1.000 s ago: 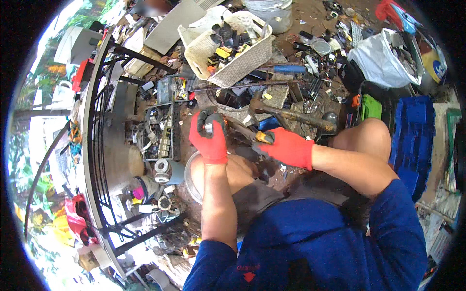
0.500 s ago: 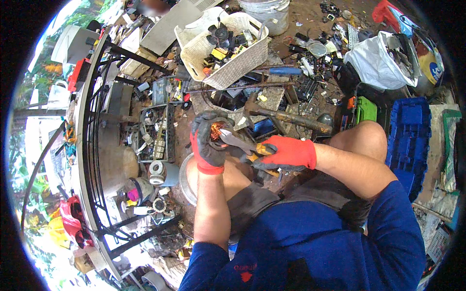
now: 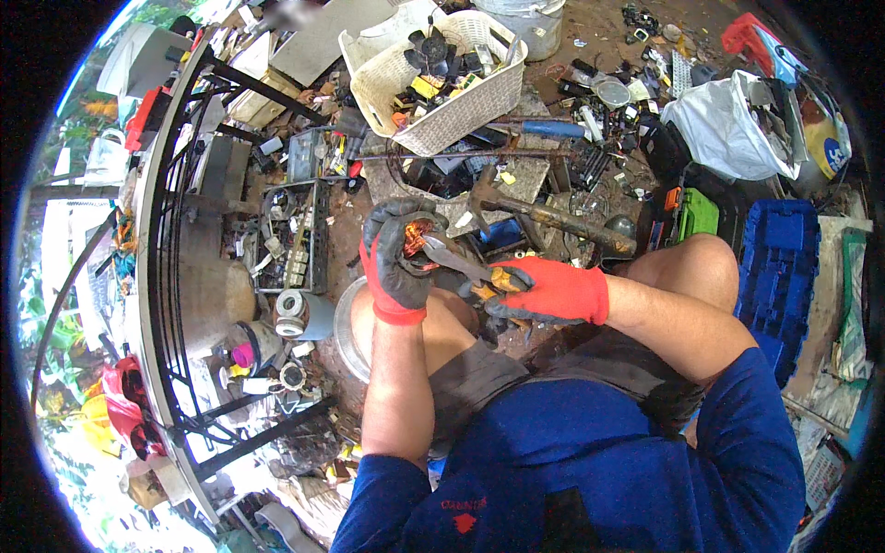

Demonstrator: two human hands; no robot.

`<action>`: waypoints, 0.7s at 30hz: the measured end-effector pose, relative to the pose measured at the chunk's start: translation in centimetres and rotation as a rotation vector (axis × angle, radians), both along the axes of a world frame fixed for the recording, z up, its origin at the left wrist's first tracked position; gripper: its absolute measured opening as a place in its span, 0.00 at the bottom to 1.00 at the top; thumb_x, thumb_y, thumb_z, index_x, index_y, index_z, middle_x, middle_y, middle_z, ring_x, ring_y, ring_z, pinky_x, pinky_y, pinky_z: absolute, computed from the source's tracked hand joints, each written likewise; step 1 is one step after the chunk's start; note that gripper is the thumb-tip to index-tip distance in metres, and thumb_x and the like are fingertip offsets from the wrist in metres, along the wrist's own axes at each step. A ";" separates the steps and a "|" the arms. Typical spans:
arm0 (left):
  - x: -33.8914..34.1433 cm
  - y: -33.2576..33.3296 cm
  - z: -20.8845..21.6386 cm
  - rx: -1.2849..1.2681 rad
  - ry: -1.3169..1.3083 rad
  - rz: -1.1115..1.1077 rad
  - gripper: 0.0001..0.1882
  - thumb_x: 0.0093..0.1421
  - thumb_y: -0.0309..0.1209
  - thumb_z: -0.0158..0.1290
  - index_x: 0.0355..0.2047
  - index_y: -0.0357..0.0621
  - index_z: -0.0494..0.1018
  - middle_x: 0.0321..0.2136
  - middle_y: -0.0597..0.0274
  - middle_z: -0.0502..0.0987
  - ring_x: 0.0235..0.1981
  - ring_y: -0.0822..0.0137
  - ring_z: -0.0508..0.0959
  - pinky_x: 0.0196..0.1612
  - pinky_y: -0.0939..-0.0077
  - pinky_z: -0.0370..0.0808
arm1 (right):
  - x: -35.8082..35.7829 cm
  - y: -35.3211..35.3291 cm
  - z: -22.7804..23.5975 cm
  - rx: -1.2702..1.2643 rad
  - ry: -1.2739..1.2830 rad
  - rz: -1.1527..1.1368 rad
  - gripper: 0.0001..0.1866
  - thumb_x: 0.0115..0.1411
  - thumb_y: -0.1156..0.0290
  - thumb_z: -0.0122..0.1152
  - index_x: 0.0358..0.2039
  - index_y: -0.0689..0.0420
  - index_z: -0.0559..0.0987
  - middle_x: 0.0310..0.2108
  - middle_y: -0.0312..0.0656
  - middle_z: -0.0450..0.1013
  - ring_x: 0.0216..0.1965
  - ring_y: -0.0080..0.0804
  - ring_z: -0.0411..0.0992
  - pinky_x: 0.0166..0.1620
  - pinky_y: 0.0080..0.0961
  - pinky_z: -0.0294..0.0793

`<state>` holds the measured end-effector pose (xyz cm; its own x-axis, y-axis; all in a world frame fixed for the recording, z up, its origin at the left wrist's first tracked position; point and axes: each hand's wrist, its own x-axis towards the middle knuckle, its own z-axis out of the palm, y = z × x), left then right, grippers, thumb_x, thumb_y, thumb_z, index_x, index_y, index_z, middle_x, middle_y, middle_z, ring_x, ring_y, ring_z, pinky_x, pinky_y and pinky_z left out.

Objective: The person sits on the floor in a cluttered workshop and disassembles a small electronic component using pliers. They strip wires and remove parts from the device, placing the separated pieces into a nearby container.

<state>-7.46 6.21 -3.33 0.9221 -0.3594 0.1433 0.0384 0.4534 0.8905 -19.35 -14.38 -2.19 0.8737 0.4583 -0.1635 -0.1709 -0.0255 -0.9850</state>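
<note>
Head view: copper-wound part in the left hand, pliers on it from the right

I have the left hand [image 3: 395, 263], in a red and dark grey glove, curled around a rounded copper-wound part [image 3: 417, 237]; that grip is closed on it, and the bright copper faces up and toward the right. The part is raised in front of the body, above the ground. My other grip, the right hand [image 3: 530, 289] in a matching glove, is wrapped around the yellow-and-black handles of a pair of pliers [image 3: 454, 262]. Their grey jaws point left and reach the copper; whether they pinch any wire I cannot tell.

Just beyond the gloves I see a hammer [image 3: 579, 227], its worn handle slanting down to the right. Farther out stands a cream woven-look basket [image 3: 461, 122] of mixed scrap, a small black fan [image 3: 431, 53] on top. Left of the hands I have a grey crate [image 3: 322, 238] of small parts; off to the right sit a white sack [image 3: 705, 129], a green case [image 3: 699, 214] and a blue plastic tray [image 3: 776, 290].
</note>
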 end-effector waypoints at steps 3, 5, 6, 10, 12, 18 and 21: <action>0.5 0.3 -0.4 0.123 -0.135 0.048 0.15 0.66 0.36 0.48 0.43 0.35 0.72 0.40 0.53 0.77 0.40 0.62 0.79 0.46 0.68 0.75 | 0.2 0.3 -0.6 0.011 -0.039 0.021 0.15 0.63 0.66 0.59 0.46 0.60 0.76 0.37 0.38 0.78 0.38 0.22 0.72 0.44 0.28 0.73; 0.3 0.2 -0.5 0.091 -0.086 0.061 0.15 0.65 0.35 0.48 0.43 0.34 0.73 0.40 0.55 0.77 0.39 0.63 0.78 0.45 0.69 0.75 | -0.1 0.4 -0.2 0.090 0.100 0.026 0.15 0.63 0.66 0.59 0.47 0.60 0.76 0.37 0.39 0.78 0.38 0.24 0.72 0.44 0.29 0.73; 0.1 0.1 -0.4 0.076 -0.061 0.067 0.15 0.65 0.35 0.48 0.43 0.34 0.73 0.40 0.55 0.77 0.39 0.63 0.78 0.45 0.69 0.75 | -0.2 0.5 0.0 0.129 0.169 0.029 0.15 0.63 0.66 0.59 0.47 0.60 0.76 0.37 0.40 0.78 0.38 0.24 0.73 0.44 0.30 0.73; -0.3 -0.5 0.2 0.732 -0.767 0.344 0.16 0.58 0.32 0.51 0.46 0.40 0.72 0.40 0.51 0.78 0.41 0.55 0.79 0.43 0.63 0.76 | -0.4 1.3 -0.8 -0.090 0.049 -0.092 0.18 0.62 0.64 0.59 0.49 0.60 0.76 0.38 0.46 0.79 0.38 0.35 0.76 0.44 0.34 0.75; 0.2 -0.1 0.6 0.899 -1.016 0.413 0.16 0.55 0.27 0.52 0.45 0.40 0.73 0.39 0.52 0.78 0.41 0.56 0.78 0.43 0.63 0.75 | -0.1 2.4 -1.7 -0.161 -0.045 -0.181 0.20 0.61 0.64 0.59 0.51 0.58 0.75 0.42 0.49 0.79 0.40 0.39 0.78 0.44 0.35 0.75; 1.3 -1.7 -0.6 0.615 -0.332 0.537 0.08 0.57 0.25 0.56 0.38 0.36 0.78 0.34 0.60 0.80 0.36 0.68 0.77 0.43 0.72 0.73 | 0.6 3.0 -1.4 -0.490 -0.022 -0.398 0.18 0.61 0.60 0.58 0.45 0.61 0.76 0.35 0.57 0.78 0.39 0.56 0.77 0.42 0.45 0.75; 2.0 -1.8 -0.8 0.639 -0.379 0.491 0.09 0.57 0.25 0.57 0.37 0.35 0.78 0.33 0.62 0.81 0.36 0.72 0.76 0.45 0.75 0.72 | -0.6 3.4 0.3 -0.185 0.099 -0.396 0.16 0.62 0.61 0.55 0.40 0.61 0.77 0.33 0.58 0.77 0.38 0.58 0.76 0.40 0.44 0.74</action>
